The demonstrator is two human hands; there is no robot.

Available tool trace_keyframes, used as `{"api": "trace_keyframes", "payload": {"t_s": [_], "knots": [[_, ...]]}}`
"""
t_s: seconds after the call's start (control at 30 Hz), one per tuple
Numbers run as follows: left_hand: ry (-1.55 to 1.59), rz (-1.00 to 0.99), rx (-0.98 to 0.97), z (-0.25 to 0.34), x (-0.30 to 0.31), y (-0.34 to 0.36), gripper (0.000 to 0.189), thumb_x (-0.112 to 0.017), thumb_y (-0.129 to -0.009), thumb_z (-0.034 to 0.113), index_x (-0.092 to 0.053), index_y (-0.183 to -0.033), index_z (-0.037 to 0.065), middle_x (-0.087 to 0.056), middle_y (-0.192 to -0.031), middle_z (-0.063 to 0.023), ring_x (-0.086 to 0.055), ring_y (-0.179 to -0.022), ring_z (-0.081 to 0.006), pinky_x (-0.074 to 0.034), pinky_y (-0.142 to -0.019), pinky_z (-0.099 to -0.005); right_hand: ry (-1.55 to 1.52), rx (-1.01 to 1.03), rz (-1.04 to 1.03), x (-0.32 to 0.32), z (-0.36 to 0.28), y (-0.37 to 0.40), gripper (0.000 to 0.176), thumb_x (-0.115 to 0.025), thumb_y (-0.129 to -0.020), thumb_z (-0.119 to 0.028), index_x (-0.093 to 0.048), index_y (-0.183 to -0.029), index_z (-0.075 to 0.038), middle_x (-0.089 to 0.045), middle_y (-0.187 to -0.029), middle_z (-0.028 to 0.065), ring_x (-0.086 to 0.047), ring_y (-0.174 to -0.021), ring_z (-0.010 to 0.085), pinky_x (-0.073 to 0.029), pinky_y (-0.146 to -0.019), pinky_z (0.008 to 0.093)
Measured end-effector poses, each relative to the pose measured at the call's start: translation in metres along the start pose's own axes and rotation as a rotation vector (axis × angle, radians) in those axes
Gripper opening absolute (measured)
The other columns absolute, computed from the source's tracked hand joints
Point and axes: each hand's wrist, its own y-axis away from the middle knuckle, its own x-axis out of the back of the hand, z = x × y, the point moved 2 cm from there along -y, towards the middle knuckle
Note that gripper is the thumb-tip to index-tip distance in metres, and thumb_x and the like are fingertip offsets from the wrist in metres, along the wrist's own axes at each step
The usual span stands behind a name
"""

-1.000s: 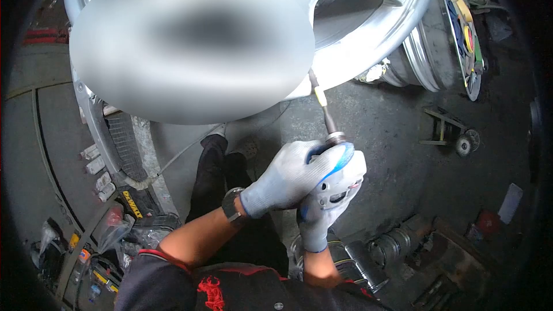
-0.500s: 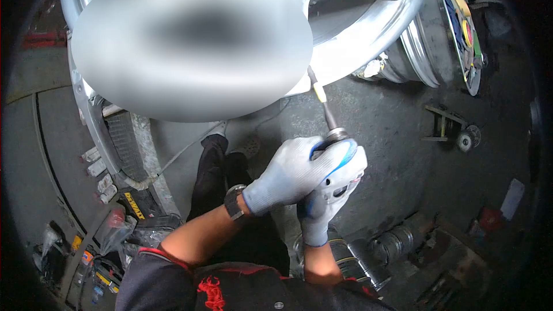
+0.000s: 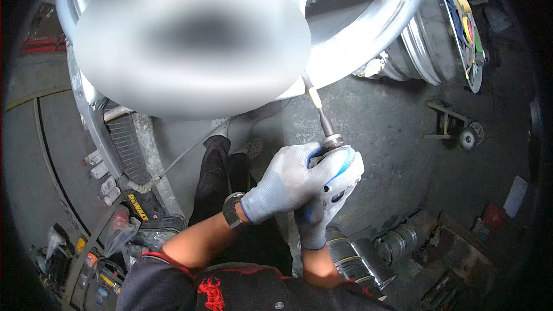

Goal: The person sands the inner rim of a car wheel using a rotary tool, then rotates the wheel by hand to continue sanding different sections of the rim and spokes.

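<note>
Grey floor [image 3: 386, 132] lies beneath the tool [image 3: 333, 141] that my left hand [image 3: 282, 181] and right hand [image 3: 319, 219] clasp, and on my feed its shaft [image 3: 326, 121] slants forward, slightly left, toward the near edge of the wheel [image 3: 357, 55], left hand nearer.

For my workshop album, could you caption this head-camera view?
Seen from the wearer's head: gloved hands grip a long-nosed tool, its tip angled toward a silver wheel.

Against half a second ago, the hands [image 3: 288, 178] and the power tool [image 3: 327, 124] sit slightly lower and farther left in view; the wheel rim [image 3: 360, 46] (only a little) has shifted left too.
</note>
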Motion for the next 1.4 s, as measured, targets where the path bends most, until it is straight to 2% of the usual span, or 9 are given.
{"api": "trace_keyframes", "payload": {"t_s": [0.1, 0.17, 0.4, 0.6, 0.7, 0.9, 1.0, 1.1, 1.4], "knots": [[-0.046, -0.033, -0.021, -0.009, 0.000, -0.009, 0.032, -0.057, -0.092, 0.021, -0.064, -0.108, -0.005, -0.067, -0.088, -0.0215, -0.070, -0.082, -0.0275, -0.051, -0.072, -0.0356, -0.295, 0.094, 0.043, 0.005, 0.001, 0.008, 0.038, -0.058, -0.093, -0.017, -0.044, -0.123, 0.002, -0.049, -0.115, 0.0146, -0.050, -0.109, 0.0303, -0.038, -0.099, 0.0381], [-0.064, -0.020, -0.108, -0.005, 0.001, -0.017, 0.031, -0.057, -0.092, 0.020, -0.064, -0.108, -0.005, -0.067, -0.088, -0.0212, -0.069, -0.081, -0.0272, -0.051, -0.071, -0.0355, -0.830, -0.271, -0.145, 0.008, 0.005, -0.005, 0.078, -0.074, -0.085, -0.027, -0.031, -0.145, -0.002, -0.044, -0.138, 0.0145, -0.043, -0.130, 0.0250, -0.033, -0.111, 0.0371], [-0.104, -0.102, -0.105, 0.000, -0.006, -0.029, 0.033, -0.060, -0.091, 0.020, -0.064, -0.112, -0.005, -0.068, -0.092, -0.0207, -0.068, -0.079, -0.0264, -0.051, -0.071, -0.0355, -1.048, -0.270, -0.019, -0.012, 0.029, -0.012, 0.085, -0.076, -0.083, -0.028, -0.026, -0.147, -0.002, -0.040, -0.143, 0.0156, -0.042, -0.133, 0.0252, -0.033, -0.111, 0.0371], [0.038, 0.003, -0.033, -0.012, -0.003, -0.013, 0.033, -0.062, -0.088, 0.018, -0.064, -0.112, -0.005, -0.067, -0.089, -0.0206, -0.068, -0.081, -0.0330, -0.052, -0.076, -0.0359, -1.080, -0.446, -0.080, -0.005, 0.018, 0.011, 0.071, -0.068, -0.089, -0.021, -0.029, -0.146, -0.002, -0.043, -0.141, 0.0150, -0.045, -0.130, 0.0249, -0.035, -0.110, 0.0371], [-0.275, 0.004, -0.406, -0.005, -0.007, -0.019, 0.033, -0.061, -0.089, 0.018, -0.064, -0.113, -0.005, -0.068, -0.089, -0.0202, -0.069, -0.082, -0.0262, -0.052, -0.075, -0.0351, -0.947, -0.285, -0.047, -0.010, 0.034, 0.001, 0.065, -0.066, -0.090, -0.018, -0.032, -0.143, -0.002, -0.044, -0.137, 0.0138, -0.046, -0.128, 0.0243, -0.036, -0.109, 0.0370], [-0.026, -0.136, -0.044, -0.002, -0.010, -0.038, 0.032, -0.061, -0.092, 0.019, -0.064, -0.114, -0.003, -0.068, -0.090, -0.0204, -0.069, -0.079, -0.0285, -0.052, -0.072, -0.0344, -0.650, -0.052, 0.097, -0.005, 0.029, -0.023, 0.063, -0.071, -0.085, -0.025, -0.041, -0.135, 0.000, -0.048, -0.122, 0.0153, -0.052, -0.112, 0.0258, -0.040, -0.099, 0.0378], [-0.035, -0.049, -0.088, -0.004, -0.008, -0.022, 0.031, -0.060, -0.094, 0.021, -0.066, -0.114, -0.002, -0.068, -0.089, -0.0190, -0.069, -0.079, -0.0280, -0.052, -0.072, -0.0344, -1.076, -0.219, 0.135, -0.016, 0.034, -0.009, 0.060, -0.068, -0.088, -0.026, -0.041, -0.134, 0.000, -0.049, -0.120, 0.0161, -0.052, -0.111, 0.0257, -0.040, -0.097, 0.0378], [-0.161, 0.018, -0.138, -0.002, -0.007, -0.014, 0.031, -0.059, -0.096, 0.024, -0.067, -0.112, -0.001, -0.069, -0.086, -0.0157, -0.069, -0.078, -0.0192, -0.052, -0.071, -0.0317, -0.513, -0.003, -0.101, -0.002, 0.028, -0.016, 0.056, -0.066, -0.090, -0.025, -0.041, -0.134, -0.001, -0.050, -0.120, 0.0155, -0.053, -0.111, 0.0245, -0.041, -0.098, 0.0365], [-0.182, -0.040, 0.002, 0.010, -0.018, -0.036, 0.035, -0.058, -0.098, 0.033, -0.067, -0.104, 0.000, -0.066, -0.075, -0.0133, -0.066, -0.066, -0.0226, -0.051, -0.060, -0.0327, -1.115, -0.174, 0.074, -0.008, 0.028, -0.027, 0.056, -0.054, -0.098, -0.032, -0.034, -0.142, -0.004, -0.048, -0.131, 0.0134, -0.050, -0.121, 0.0228, -0.041, -0.104, 0.0371]]}}
